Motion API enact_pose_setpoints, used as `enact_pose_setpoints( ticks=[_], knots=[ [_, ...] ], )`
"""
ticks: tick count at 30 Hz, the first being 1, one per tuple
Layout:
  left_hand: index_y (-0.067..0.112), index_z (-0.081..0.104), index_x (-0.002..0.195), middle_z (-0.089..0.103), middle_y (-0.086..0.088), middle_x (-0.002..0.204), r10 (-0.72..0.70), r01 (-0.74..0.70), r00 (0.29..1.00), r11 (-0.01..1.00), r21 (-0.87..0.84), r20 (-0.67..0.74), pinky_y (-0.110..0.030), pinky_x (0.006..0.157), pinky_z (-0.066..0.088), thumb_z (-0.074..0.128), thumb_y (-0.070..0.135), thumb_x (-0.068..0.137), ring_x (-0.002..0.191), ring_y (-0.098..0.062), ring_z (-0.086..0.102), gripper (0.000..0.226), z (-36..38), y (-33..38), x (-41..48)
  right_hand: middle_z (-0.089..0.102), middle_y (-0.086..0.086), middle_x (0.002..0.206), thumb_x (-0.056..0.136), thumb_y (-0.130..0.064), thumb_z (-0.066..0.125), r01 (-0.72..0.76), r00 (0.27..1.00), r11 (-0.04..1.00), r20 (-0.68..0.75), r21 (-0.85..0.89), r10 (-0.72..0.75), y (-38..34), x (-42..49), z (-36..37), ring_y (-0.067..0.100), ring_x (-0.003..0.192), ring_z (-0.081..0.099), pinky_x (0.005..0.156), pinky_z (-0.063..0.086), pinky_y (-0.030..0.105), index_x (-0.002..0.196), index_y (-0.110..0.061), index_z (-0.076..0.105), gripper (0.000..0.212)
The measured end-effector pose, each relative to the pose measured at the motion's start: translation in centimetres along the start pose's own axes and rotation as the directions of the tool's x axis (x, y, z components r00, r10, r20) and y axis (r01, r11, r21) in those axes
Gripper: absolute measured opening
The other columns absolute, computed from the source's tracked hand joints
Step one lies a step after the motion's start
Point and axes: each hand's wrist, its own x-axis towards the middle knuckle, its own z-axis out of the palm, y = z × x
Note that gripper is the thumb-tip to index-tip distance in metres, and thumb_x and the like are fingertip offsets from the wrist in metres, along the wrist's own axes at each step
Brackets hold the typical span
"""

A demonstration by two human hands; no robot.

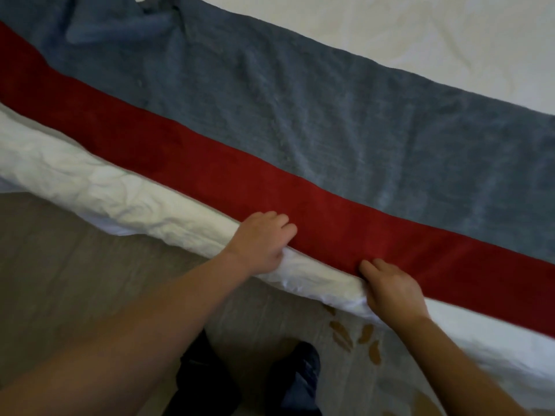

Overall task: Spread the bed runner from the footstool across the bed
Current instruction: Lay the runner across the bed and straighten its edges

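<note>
Left hand (264,239), right hand (392,291) pinch bed runner (300,136) edge on bed (105,190); grey floor (75,280)

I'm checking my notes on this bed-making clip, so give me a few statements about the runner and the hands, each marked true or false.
1. The bed runner lies stretched across the bed. True.
2. Its red band runs along the side farthest from the person. False: the red band is the nearer one, and the grey-blue band lies beyond it.
3. The left hand and the right hand are both at the red band's near edge. True.
4. The grey-blue band is smooth along its whole length. False: it is bunched into folds at the far left end.
</note>
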Motion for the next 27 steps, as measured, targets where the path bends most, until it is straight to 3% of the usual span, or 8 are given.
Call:
enact_pose_setpoints(
  ticks=[5,8,12,16,19,21,24,27],
  knots=[
    [0.014,0.056,0.088,0.056,-0.002,0.085,0.126,-0.127,0.992,0.991,-0.034,-0.011,-0.033,0.060,0.038,0.052,0.018,0.082,0.076,-0.022,0.052,0.008,1.0,3.5,1.5,0.054,0.007,0.067,0.053,-0.009,0.066,0.010,0.999,1.000,-0.037,0.027,-0.009,1.4,-0.9,-0.8,0.031,0.057,0.053,0.043,0.039,0.031,0.072,-0.009,0.058,0.021],
    [0.014,0.057,0.092,0.057,-0.002,0.090,0.121,-0.122,0.993,0.992,-0.028,-0.013,-0.032,0.061,0.035,0.049,0.014,0.087,0.080,-0.022,0.054,0.010,1.2,5.4,2.7,0.055,0.010,0.071,0.056,-0.005,0.069,-0.122,0.992,0.992,-0.026,-0.023,0.122,3.3,-2.2,-1.1,0.035,0.065,0.055,0.048,0.038,0.035,0.075,-0.006,0.059,0.022],
    [0.015,0.055,0.091,0.056,-0.001,0.090,0.121,-0.121,0.992,0.992,0.019,0.034,-0.030,0.059,0.029,0.048,0.002,0.084,0.081,-0.021,0.055,0.016,1.6,7.5,4.4,0.058,0.007,0.089,0.076,-0.015,0.060,-0.259,0.961,0.963,0.078,-0.078,0.265,4.9,-2.9,-1.2,0.030,0.084,0.057,0.058,0.041,0.035,0.094,-0.012,0.058,0.019],
    [0.013,0.055,0.086,0.055,-0.003,0.085,0.091,-0.090,0.993,0.996,-0.015,0.069,-0.031,0.056,0.029,0.048,-0.003,0.079,0.075,-0.022,0.055,0.019,1.9,7.5,4.6,0.058,0.001,0.094,0.081,-0.015,0.051,-0.137,0.960,0.983,0.229,-0.125,0.162,4.4,-2.9,-1.0,0.025,0.084,0.061,0.058,0.038,0.031,0.107,-0.019,0.051,0.026],
    [0.015,0.054,0.089,0.056,-0.002,0.086,0.182,-0.178,0.976,0.983,-0.047,0.121,-0.032,0.058,0.033,0.049,0.011,0.085,0.077,-0.022,0.055,0.007,1.8,6.4,3.9,0.062,0.000,0.089,0.078,-0.021,0.050,-0.108,0.939,0.988,0.315,-0.108,0.137,4.1,-1.5,-1.9,0.024,0.079,0.062,0.055,0.036,0.028,0.102,-0.020,0.051,0.024],
    [0.015,0.054,0.094,0.058,-0.002,0.088,0.233,-0.230,0.961,0.972,-0.035,0.149,-0.034,0.064,0.039,0.051,0.022,0.087,0.081,-0.022,0.055,0.011,1.6,4.7,3.0,0.063,-0.001,0.086,0.077,-0.026,0.049,-0.045,0.932,0.996,0.356,-0.073,0.069,2.8,0.0,-2.6,0.024,0.077,0.062,0.056,0.035,0.028,0.095,-0.020,0.051,0.019],
    [0.016,0.056,0.089,0.057,-0.002,0.085,0.193,-0.195,0.978,0.981,0.021,0.080,-0.034,0.064,0.040,0.059,0.024,0.080,0.078,-0.022,0.056,0.013,0.8,0.7,1.2,0.060,0.001,0.087,0.080,-0.027,0.051,0.044,0.953,0.999,0.298,0.019,-0.048,-1.3,2.8,-3.2,0.025,0.078,0.060,0.056,0.035,0.029,0.091,-0.020,0.047,0.014],
    [0.014,0.059,0.077,0.056,-0.005,0.075,0.163,-0.165,0.986,0.980,0.108,0.032,-0.032,0.055,0.042,0.070,0.014,0.067,0.067,-0.024,0.056,0.015,-0.8,-3.8,-0.7,0.057,0.002,0.092,0.082,-0.027,0.055,0.083,0.968,0.991,0.227,0.106,-0.105,-6.8,6.5,-3.2,0.025,0.081,0.058,0.058,0.037,0.030,0.098,-0.018,0.048,0.019]
  ],
)
